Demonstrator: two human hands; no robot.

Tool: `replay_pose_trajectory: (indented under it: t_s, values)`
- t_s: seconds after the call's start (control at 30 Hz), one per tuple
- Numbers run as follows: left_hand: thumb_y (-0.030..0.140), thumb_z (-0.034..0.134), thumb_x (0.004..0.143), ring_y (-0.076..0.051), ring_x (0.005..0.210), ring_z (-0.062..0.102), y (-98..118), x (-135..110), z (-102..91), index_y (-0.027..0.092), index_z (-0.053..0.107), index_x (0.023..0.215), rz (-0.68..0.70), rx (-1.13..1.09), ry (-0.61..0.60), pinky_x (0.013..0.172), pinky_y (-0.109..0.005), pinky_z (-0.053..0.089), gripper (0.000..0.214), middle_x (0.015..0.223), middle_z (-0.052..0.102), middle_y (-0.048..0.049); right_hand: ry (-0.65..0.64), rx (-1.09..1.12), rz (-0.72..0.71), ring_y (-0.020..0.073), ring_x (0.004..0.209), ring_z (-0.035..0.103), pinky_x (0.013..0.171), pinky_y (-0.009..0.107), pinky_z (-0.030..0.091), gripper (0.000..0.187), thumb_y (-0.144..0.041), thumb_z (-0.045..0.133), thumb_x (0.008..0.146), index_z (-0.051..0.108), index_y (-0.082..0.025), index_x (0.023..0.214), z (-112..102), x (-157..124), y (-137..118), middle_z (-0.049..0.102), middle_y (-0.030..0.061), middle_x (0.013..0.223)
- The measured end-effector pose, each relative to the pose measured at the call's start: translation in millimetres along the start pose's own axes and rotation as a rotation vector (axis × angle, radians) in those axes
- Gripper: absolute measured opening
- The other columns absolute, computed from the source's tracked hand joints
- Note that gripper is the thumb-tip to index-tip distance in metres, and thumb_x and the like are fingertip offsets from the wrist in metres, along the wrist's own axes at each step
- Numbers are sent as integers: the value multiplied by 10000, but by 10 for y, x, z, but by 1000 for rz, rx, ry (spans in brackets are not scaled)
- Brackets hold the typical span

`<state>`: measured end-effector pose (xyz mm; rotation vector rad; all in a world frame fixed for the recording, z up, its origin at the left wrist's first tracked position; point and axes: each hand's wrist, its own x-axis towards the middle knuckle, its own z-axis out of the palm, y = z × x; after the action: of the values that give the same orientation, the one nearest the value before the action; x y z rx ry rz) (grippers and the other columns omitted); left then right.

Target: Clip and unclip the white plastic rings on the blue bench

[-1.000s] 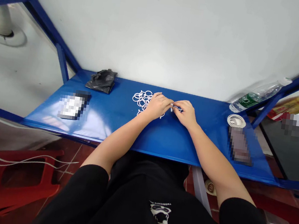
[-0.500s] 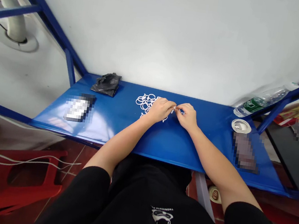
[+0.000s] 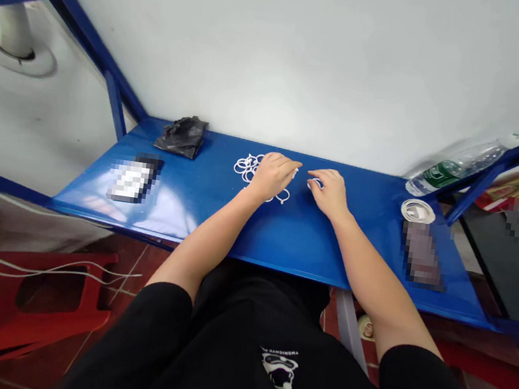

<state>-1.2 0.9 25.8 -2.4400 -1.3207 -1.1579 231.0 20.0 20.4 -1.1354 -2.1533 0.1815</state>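
Note:
My left hand [image 3: 272, 177] is closed, its thumb and fingers pinching a small white plastic piece [image 3: 296, 173] that is mostly hidden. Under and beside that hand spreads a loose pile of white plastic rings [image 3: 243, 166] with small knobs. One more ring [image 3: 283, 196] lies just in front of the left fingers. A short gap to the right, my right hand [image 3: 330, 191] has its thumb and forefinger apart. Part of a white ring [image 3: 316, 182] shows between them; whether the hand touches it I cannot tell.
The blue table [image 3: 281, 243] meets a white wall. On its left are a crumpled black bag [image 3: 182, 136] and a blurred-out item [image 3: 135, 178]. A water bottle [image 3: 456, 167], coiled white cable [image 3: 418, 211] and blurred-out dark object [image 3: 422, 255] are at right. A red stool [image 3: 90, 299] stands lower left.
My hands were together at the fingertips around a small white piece; now they are apart. The white piece has gone with the left hand, and the right thumb and forefinger have spread.

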Motion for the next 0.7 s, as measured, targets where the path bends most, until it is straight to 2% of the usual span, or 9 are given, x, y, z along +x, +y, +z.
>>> replay_pose_trajectory:
  t_s: [0.1,0.23,0.43,0.57,0.7]
  values:
    - [242,524,1073,-260,1050,674,-90,-11,-41,220,782,1128,-39,26,46,978,-453,455,265,1089,791,-103,-73,-70,33,362,1251,652,1099,603,473,334,-328,628,961,790,-249,1242,-47,-40,165,764,101,1322]
    - [253,560,1055,-267,1052,667,-108,-25,-22,230,794,1043,-51,23,46,983,-463,454,235,1089,790,-94,-122,-97,34,374,1299,628,1114,625,474,405,-307,624,945,763,-260,1322,-78,-72,281,719,104,1406]
    - [272,597,1039,-275,1072,665,-48,-34,35,239,790,1027,-41,-3,11,983,-473,458,196,1105,778,-90,-190,-157,-5,351,1289,637,1121,587,477,479,-100,552,873,803,-264,1247,-134,-72,308,723,87,1403]
    - [293,614,1028,-274,1063,663,-34,-43,62,234,790,1033,-10,-30,-37,968,-462,473,185,1117,780,-86,-246,-189,-13,350,1197,683,1089,585,485,341,-159,611,899,835,-270,1131,-138,-79,322,781,81,1287]
    - [291,637,1013,-281,1079,664,11,-54,89,223,795,1070,8,-44,-88,975,-470,471,182,1126,782,-98,-227,-171,5,353,1123,700,1059,591,493,146,-253,692,906,832,-254,949,-105,-69,313,799,89,1200]
